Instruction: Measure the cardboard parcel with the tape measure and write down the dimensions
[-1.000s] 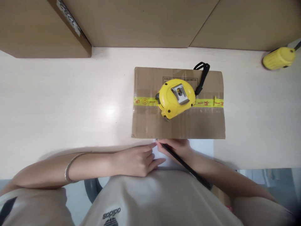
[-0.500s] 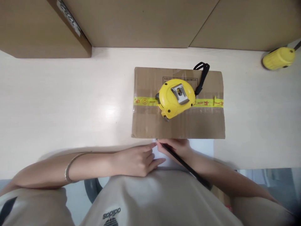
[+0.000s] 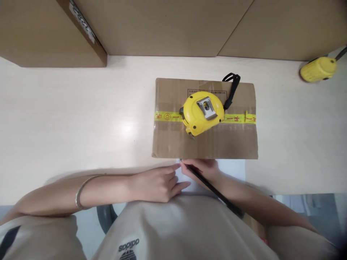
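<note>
My right hand (image 3: 206, 170) is closed around a black pencil (image 3: 211, 188), its tip at the top left corner of a white sheet of paper (image 3: 233, 169) near the table's front edge. My left hand (image 3: 157, 184) lies flat on the sheet's left side, fingers stretched out, holding nothing. Just beyond the paper lies a flat piece of brown cardboard (image 3: 173, 141) crossed by yellow tape. A yellow tape measure (image 3: 202, 112) with a black wrist strap rests on the cardboard.
A pale table (image 3: 81, 119) carries it all. Big cardboard boxes (image 3: 51, 32) stand along the back. A yellow-handled tool (image 3: 318, 69) lies at the far right. The table's front edge ends by my body; a drop shows at lower right.
Neither hand has moved. The view has shifted very slightly; things appear a few pixels lower and to the left.
</note>
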The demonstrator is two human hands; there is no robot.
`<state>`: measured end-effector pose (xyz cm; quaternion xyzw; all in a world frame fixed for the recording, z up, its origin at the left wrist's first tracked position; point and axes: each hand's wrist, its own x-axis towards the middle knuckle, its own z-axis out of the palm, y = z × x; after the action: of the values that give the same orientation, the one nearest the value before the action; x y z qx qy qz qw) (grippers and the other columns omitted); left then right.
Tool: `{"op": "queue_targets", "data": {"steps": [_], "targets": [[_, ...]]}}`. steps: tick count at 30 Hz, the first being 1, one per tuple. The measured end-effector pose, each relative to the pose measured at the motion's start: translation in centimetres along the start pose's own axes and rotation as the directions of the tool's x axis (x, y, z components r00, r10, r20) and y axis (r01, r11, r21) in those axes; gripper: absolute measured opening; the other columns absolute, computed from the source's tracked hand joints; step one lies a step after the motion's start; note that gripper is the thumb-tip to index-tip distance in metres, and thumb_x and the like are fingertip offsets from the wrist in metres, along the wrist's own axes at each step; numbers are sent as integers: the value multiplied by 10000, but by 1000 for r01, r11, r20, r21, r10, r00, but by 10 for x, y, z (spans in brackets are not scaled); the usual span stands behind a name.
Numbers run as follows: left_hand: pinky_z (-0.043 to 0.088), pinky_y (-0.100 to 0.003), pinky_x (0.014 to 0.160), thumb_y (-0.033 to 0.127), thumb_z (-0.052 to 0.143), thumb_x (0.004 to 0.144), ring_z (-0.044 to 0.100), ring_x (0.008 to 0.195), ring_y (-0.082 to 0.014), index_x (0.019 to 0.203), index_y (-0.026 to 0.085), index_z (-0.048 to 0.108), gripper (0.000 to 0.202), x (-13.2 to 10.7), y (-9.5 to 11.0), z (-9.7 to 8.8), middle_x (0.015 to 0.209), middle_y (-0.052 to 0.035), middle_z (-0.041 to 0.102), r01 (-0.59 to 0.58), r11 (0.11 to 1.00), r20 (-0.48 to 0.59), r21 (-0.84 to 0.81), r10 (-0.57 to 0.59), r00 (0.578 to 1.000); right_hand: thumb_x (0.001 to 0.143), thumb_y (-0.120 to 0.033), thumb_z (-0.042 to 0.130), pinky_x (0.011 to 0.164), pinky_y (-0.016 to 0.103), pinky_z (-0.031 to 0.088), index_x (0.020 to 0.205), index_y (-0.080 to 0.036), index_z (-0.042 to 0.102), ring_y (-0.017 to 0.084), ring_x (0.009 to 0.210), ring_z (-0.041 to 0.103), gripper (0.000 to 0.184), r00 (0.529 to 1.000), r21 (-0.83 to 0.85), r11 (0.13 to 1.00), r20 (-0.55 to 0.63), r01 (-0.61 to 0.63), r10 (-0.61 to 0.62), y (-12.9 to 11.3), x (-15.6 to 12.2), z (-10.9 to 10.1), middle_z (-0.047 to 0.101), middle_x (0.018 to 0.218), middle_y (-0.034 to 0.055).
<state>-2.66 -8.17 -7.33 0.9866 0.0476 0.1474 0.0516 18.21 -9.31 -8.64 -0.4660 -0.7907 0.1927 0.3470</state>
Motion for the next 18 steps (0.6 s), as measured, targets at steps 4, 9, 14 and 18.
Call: {"op": "queue_targets", "data": {"steps": [4,9,14,18], "targets": [[535,-392,1104,132,549,967,693,673,-157,1264,76,647,318,0,1,1,691,-7,700,1,1000,12,-10,-1,1000,813,-73,561,569,190,479,748,-215,573,79,544,601,157,999,21,1000,50,21,-22,-6,0,-13,659,610,-54],[518,-400,1133,104,525,956,662,574,-138,1330,68,604,384,-5,6,2,634,13,685,17,998,34,60,-19,999,826,-32,552,580,203,494,786,-207,577,109,635,604,181,994,-94,995,105,19,-9,-15,-7,-41,644,704,-8],[521,-387,1123,-3,451,923,666,568,-131,1324,62,597,432,-7,13,0,638,5,701,42,992,26,122,-45,999,848,-25,512,612,290,542,862,-146,651,189,721,658,184,984,-462,887,169,28,57,-14,-18,-70,650,786,57],[536,-387,1115,111,483,988,640,524,-131,1210,63,657,286,-2,11,1,590,13,670,71,991,2,112,-71,997,873,-79,538,556,315,530,823,-137,681,212,715,675,162,952,-627,779,248,17,179,-4,-25,-84,636,786,59]]}}
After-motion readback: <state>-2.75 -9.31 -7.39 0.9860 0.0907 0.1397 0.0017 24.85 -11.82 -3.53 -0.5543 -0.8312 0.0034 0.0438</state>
